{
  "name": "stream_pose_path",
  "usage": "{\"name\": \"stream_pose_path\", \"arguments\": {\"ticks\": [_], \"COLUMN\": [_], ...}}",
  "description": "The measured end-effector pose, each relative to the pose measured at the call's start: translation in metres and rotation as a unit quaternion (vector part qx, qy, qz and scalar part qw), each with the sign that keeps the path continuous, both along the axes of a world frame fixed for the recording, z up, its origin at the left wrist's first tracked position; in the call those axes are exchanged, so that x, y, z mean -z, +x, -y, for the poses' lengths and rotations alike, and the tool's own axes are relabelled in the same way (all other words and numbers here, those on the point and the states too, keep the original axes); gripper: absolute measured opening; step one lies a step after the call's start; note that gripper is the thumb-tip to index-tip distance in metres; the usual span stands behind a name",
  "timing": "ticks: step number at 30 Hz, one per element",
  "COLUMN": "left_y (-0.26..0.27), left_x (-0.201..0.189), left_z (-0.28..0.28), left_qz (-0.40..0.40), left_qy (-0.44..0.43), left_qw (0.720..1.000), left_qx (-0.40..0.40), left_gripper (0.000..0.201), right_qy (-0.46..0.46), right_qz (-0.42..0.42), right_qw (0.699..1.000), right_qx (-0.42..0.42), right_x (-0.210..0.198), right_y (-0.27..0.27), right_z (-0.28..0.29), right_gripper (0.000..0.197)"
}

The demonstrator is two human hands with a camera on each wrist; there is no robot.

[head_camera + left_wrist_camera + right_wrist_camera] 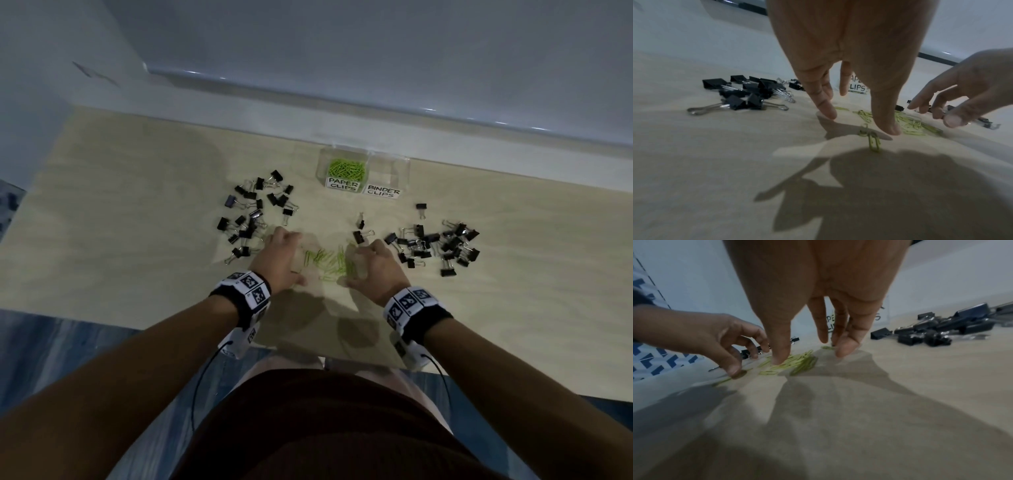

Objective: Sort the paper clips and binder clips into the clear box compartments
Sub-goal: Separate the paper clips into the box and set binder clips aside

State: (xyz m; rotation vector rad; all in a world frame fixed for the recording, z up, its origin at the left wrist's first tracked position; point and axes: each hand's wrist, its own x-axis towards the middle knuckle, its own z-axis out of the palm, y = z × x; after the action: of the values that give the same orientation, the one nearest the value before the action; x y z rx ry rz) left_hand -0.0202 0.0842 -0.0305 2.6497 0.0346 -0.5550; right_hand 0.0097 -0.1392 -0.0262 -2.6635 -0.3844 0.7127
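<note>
Loose green paper clips (330, 261) lie on the wooden table between my hands. My left hand (295, 257) is spread over their left edge, its fingertips (888, 128) touching the table beside one stray paper clip (874, 142). On the right side of the heap, the straight fingers (779, 357) of my right hand (354, 269) rest on the clips (797, 362). Neither hand grips anything. The clear box (404, 164) stands at the back; its PAPER CLIPS compartment (346, 168) holds green clips and its BINDER CLIPS compartment (388, 176) looks empty.
Black binder clips lie in two piles, one to the left (255, 214) and one to the right (436, 245). A few single binder clips (359, 235) lie just beyond my right hand. A white wall ledge (376, 123) runs behind the box.
</note>
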Motion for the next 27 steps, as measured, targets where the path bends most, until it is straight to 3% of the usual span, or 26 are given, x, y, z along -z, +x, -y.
{"name": "stream_pose_path", "arguments": {"ticks": [4, 8, 12, 17, 24, 27], "left_y": [0.003, 0.013, 0.026, 0.034, 0.04, 0.047], "left_x": [0.004, 0.004, 0.001, 0.001, -0.002, -0.005], "left_z": [0.009, 0.022, 0.026, 0.028, 0.029, 0.024], "left_qz": [-0.021, -0.007, -0.017, -0.035, -0.035, -0.047], "left_qy": [-0.04, -0.081, -0.068, -0.038, -0.015, -0.051], "left_qw": [0.999, 0.997, 0.997, 0.996, 0.995, 0.995], "left_qx": [-0.007, 0.005, 0.044, 0.075, 0.091, 0.065], "left_gripper": [0.076, 0.047, 0.03, 0.02, 0.016, 0.015], "right_qy": [0.0, 0.036, 0.066, 0.072, 0.105, 0.145], "right_qz": [-0.029, -0.025, -0.005, -0.006, -0.049, -0.062], "right_qw": [1.0, 0.999, 0.998, 0.997, 0.984, 0.968], "right_qx": [0.006, -0.009, -0.014, 0.037, 0.132, 0.197], "right_x": [0.004, 0.007, 0.002, -0.003, -0.006, -0.011], "right_y": [-0.005, 0.001, 0.005, 0.011, 0.026, 0.041], "right_z": [-0.028, -0.046, -0.045, -0.044, -0.028, -0.015], "right_gripper": [0.077, 0.063, 0.038, 0.017, 0.02, 0.024]}}
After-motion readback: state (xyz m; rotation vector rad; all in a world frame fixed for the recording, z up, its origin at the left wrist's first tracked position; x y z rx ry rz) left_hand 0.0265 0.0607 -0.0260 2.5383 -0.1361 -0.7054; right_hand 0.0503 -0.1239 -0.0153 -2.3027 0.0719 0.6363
